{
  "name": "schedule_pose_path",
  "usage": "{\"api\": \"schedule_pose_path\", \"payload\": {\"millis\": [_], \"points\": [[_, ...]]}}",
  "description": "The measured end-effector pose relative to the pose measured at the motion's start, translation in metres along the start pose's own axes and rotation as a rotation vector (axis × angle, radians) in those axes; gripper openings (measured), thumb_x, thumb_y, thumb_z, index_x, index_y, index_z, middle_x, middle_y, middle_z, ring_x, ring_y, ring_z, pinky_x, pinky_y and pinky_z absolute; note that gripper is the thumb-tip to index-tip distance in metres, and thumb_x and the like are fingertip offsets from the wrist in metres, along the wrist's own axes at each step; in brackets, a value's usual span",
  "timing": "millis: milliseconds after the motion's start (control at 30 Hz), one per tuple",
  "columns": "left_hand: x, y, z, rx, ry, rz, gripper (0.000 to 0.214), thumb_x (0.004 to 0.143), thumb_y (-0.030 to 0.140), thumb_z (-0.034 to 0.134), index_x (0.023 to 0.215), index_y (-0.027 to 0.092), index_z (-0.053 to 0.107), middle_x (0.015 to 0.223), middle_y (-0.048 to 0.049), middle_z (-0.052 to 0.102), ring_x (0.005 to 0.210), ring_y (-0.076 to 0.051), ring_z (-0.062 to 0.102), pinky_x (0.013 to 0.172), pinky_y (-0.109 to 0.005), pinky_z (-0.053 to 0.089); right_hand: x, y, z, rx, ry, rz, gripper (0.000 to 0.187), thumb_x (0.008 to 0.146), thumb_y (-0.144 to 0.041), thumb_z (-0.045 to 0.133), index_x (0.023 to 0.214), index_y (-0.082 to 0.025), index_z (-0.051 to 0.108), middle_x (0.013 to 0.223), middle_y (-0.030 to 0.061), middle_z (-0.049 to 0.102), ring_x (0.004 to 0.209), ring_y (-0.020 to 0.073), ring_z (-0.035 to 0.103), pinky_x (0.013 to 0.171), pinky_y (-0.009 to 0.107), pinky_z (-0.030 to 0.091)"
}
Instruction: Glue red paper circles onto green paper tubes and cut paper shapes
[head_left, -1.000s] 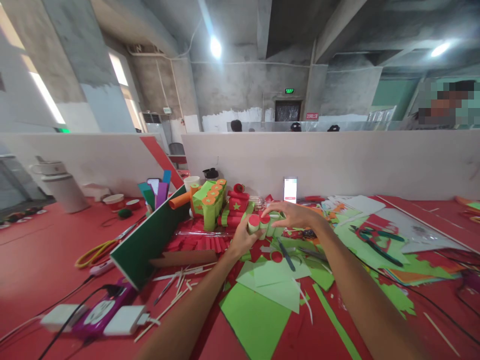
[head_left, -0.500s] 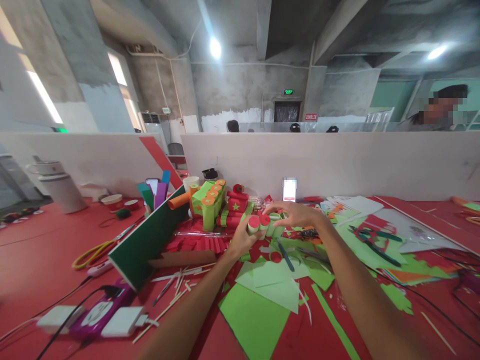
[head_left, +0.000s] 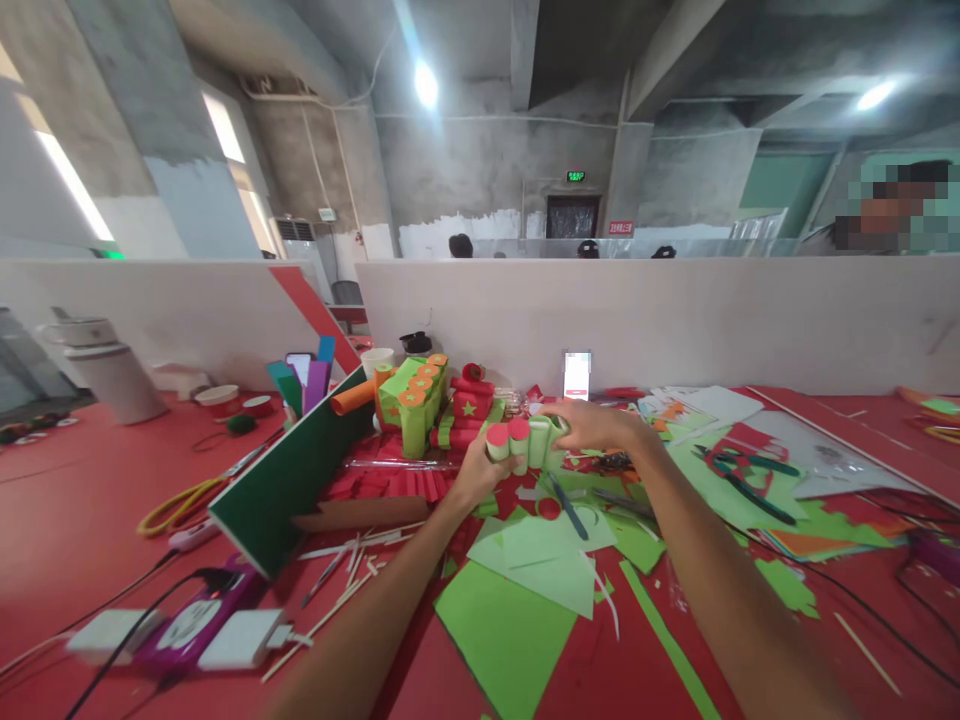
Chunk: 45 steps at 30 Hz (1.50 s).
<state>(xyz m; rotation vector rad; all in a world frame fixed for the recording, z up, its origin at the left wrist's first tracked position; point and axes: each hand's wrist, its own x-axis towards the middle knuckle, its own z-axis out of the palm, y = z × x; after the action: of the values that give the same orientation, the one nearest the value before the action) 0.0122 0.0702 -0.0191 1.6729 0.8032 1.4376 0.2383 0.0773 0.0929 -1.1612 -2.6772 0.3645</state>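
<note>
Both of my hands hold a small bundle of green paper tubes with red round caps above the red table. My left hand grips the bundle from below and the left, fingers curled around it. My right hand covers its right end, fingers closed over the tubes. Just behind stands a green and red paper craft model with orange discs and a star. Below the bundle lie light green paper sheets and a dark pen.
A green board leans at the left, beside yellow-handled scissors, chargers and cables and thin wooden sticks. A phone stands against the white partition. Green-handled scissors and paper scraps lie at the right. A person sits beyond the partition.
My right hand's fingers have closed down over the right end of the tube bundle, and both hands have lifted it slightly. The view has tilted a little.
</note>
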Motion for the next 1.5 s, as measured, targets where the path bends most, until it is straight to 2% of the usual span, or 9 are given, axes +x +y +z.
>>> {"api": "schedule_pose_path", "payload": {"millis": [133, 267, 467, 633, 800, 933, 1100, 1233, 1500], "points": [[0.002, 0.0, -0.003, -0.007, 0.08, -0.091, 0.054, 0.063, 0.04, 0.084, 0.105, 0.013, 0.063, 0.095, -0.0089, 0.072, 0.088, -0.024, 0.067, 0.076, -0.034, 0.055, -0.007, -0.005, -0.008, 0.015, 0.155, -0.001, 0.063, 0.081, -0.032, 0.064, 0.141, -0.032, 0.046, 0.129, 0.0052, 0.063, 0.105, 0.027, 0.063, 0.086, 0.035, 0.048], [0.002, -0.001, -0.004, -0.014, 0.062, -0.103, 0.059, 0.061, 0.039, 0.085, 0.108, 0.013, 0.062, 0.101, -0.01, 0.072, 0.092, -0.025, 0.067, 0.078, -0.034, 0.055, -0.022, -0.011, -0.026, -0.022, 0.293, 0.031, 0.057, 0.084, -0.034, 0.063, 0.138, -0.03, 0.049, 0.129, 0.0063, 0.063, 0.108, 0.0275, 0.061, 0.088, 0.039, 0.048], [0.0, 0.0, -0.003, 0.002, 0.019, -0.141, 0.059, 0.058, 0.037, 0.086, 0.107, 0.013, 0.061, 0.095, -0.008, 0.072, 0.082, -0.021, 0.067, 0.069, -0.029, 0.055, -0.057, -0.01, -0.046, -0.004, 0.233, 0.19, 0.038, 0.085, -0.046, 0.06, 0.119, -0.029, 0.065, 0.103, 0.005, 0.072, 0.087, 0.0241, 0.066, 0.074, 0.035, 0.049], [-0.001, -0.003, -0.002, 0.038, 0.0, -0.188, 0.051, 0.058, 0.035, 0.084, 0.098, 0.013, 0.061, 0.08, -0.0033, 0.069, 0.065, -0.016, 0.063, 0.055, -0.025, 0.052, -0.096, 0.048, -0.012, 0.001, -0.027, 0.431, 0.031, 0.082, -0.054, 0.06, 0.091, -0.025, 0.068, 0.089, 0.0057, 0.073, 0.078, 0.0243, 0.066, 0.062, 0.031, 0.044], [0.0, -0.005, -0.002, 0.045, -0.004, -0.212, 0.047, 0.058, 0.032, 0.083, 0.095, 0.013, 0.061, 0.069, 0.0001, 0.065, 0.056, -0.014, 0.059, 0.05, -0.024, 0.048, -0.117, 0.115, 0.043, -0.151, 0.114, 0.82, 0.038, 0.08, -0.06, 0.057, 0.082, -0.022, 0.061, 0.077, 0.0079, 0.069, 0.071, 0.0267, 0.064, 0.056, 0.03, 0.037], [-0.001, -0.004, -0.001, 0.068, -0.014, -0.217, 0.043, 0.058, 0.031, 0.083, 0.09, 0.013, 0.061, 0.064, 0.0014, 0.063, 0.051, -0.013, 0.056, 0.046, -0.024, 0.045, -0.116, 0.14, 0.063, -0.072, 0.117, 0.816, 0.046, 0.08, -0.067, 0.055, 0.077, -0.022, 0.058, 0.074, 0.0066, 0.068, 0.071, 0.0258, 0.063, 0.058, 0.029, 0.037], [0.0, -0.005, 0.0, 0.09, -0.014, -0.135, 0.035, 0.062, 0.031, 0.08, 0.088, 0.013, 0.064, 0.071, -0.0019, 0.067, 0.065, -0.017, 0.062, 0.058, -0.027, 0.052, -0.119, 0.153, 0.067, 0.011, 0.139, 0.761, 0.041, 0.084, -0.061, 0.053, 0.073, -0.022, 0.058, 0.067, 0.0023, 0.064, 0.065, 0.0211, 0.06, 0.057, 0.027, 0.037], [0.002, -0.009, 0.0, 0.089, -0.015, -0.077, 0.036, 0.062, 0.031, 0.081, 0.089, 0.014, 0.064, 0.081, -0.0045, 0.07, 0.075, -0.02, 0.064, 0.068, -0.03, 0.054, -0.126, 0.155, 0.064, 0.047, 0.181, 0.721, 0.038, 0.087, -0.056, 0.051, 0.074, -0.021, 0.059, 0.066, 0.0023, 0.065, 0.064, 0.0205, 0.059, 0.057, 0.027, 0.037], [0.002, -0.012, 0.001, 0.075, -0.03, -0.097, 0.036, 0.062, 0.035, 0.082, 0.086, 0.015, 0.064, 0.075, -0.0029, 0.068, 0.072, -0.019, 0.064, 0.066, -0.03, 0.054, -0.123, 0.149, 0.06, 0.032, 0.34, 0.695, 0.033, 0.086, -0.054, 0.052, 0.088, -0.022, 0.06, 0.079, 0.0052, 0.07, 0.073, 0.0241, 0.063, 0.062, 0.029, 0.04]]}}
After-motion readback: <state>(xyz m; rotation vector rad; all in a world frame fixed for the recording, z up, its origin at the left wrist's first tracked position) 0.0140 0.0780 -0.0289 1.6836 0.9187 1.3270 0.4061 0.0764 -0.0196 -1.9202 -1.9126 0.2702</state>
